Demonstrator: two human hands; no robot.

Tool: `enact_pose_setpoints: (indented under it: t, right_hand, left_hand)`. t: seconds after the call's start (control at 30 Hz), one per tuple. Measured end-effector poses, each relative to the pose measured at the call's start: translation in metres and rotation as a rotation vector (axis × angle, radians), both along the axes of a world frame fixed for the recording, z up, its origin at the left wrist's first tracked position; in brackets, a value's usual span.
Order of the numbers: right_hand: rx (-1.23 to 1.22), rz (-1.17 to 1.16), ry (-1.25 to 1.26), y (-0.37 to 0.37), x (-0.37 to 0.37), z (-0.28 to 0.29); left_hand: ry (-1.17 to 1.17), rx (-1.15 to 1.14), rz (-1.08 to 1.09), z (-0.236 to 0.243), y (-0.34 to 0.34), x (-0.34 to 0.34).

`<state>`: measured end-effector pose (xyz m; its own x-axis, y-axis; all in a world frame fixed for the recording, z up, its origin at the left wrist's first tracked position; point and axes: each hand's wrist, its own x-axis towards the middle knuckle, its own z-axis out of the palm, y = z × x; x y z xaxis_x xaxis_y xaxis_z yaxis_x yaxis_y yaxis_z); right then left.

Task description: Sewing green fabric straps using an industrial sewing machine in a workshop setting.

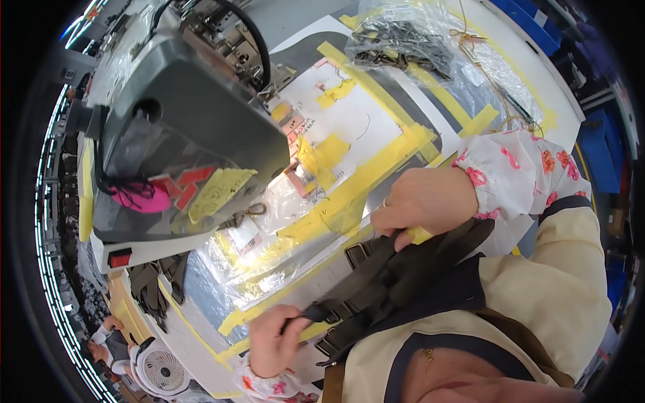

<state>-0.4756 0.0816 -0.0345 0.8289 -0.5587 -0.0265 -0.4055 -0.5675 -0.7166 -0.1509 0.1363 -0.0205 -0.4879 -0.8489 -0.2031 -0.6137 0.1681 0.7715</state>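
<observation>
Dark olive webbing straps [433, 258] with metal buckles [357, 254] lie bunched across the table's near edge, against my body. Closed round a strap end at the lower middle is my left hand [275, 336]. My right hand [420, 201], with something yellow on one fingertip, grips the straps higher up at the right. Beyond both hands is a white template sheet [359, 124] with yellow tape and clear film. The grey head of a sewing machine [188, 134] fills the upper left, with a metal clip [255, 208] near its lower edge.
A plastic bag of dark hardware [396, 50] and thin cords [470, 50] lie at the upper right. More straps [151, 289] rest at the left. Beside the table are blue bins [598, 151], a white fan [163, 369] and another person [101, 342] at lower left.
</observation>
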Motion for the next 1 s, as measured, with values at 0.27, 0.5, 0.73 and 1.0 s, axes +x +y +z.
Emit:
enact_pose_setpoints:
  t: [0.27, 0.5, 0.73, 1.0]
  right_hand:
    - [-0.535, -0.564, 0.365, -0.069, -0.059, -0.003]
    - [-0.656, -0.807, 0.599, -0.115, -0.098, -0.020]
    - [-0.767, -0.938, 0.732, -0.141, -0.075, -0.021]
    - [-0.600, -0.964, 0.597, -0.150, -0.124, -0.049]
  left_hand:
    - [-0.138, -0.127, 0.188, -0.023, -0.071, 0.094]
    - [-0.326, -0.931, -0.075, -0.032, -0.120, 0.028]
    - [-0.418, -0.804, -0.046, -0.130, -0.189, 0.097]
    - [-0.216, -0.777, -0.032, -0.034, -0.097, -0.053]
